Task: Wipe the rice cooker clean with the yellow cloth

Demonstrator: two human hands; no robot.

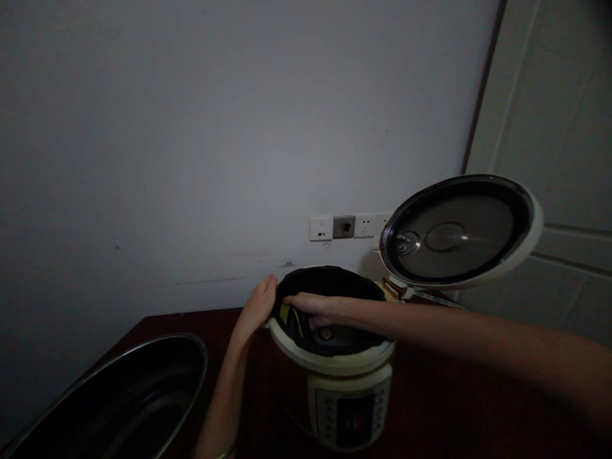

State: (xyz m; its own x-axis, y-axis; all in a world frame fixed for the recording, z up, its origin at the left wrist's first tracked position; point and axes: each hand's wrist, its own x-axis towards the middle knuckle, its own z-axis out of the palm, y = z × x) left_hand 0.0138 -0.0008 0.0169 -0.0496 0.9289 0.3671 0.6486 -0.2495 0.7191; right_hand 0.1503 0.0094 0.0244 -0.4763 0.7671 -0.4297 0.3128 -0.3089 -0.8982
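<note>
An electric pressure cooker [329, 366] with a pale rim and a front control panel stands on a dark red table. Its lid [471, 236] is raised on the hinge at the right. My left hand [261, 303] grips the cooker's left rim from outside. Reaching in from the right, my right hand [313, 306] is inside the dark cavity, closed on a yellow-green and dark cloth [285, 313] pressed against the left inner wall. Part of the cloth and several fingertips are hidden. A small round disc [326, 333] shows at the cavity's bottom.
A large shiny metal basin [203, 357] sits at the lower left on the table [143, 328]. Behind are a pale wall with sockets [366, 225] and a switch [343, 227]. A panelled door [564, 146] stands at the right. A cord [440, 298] lies behind the hinge.
</note>
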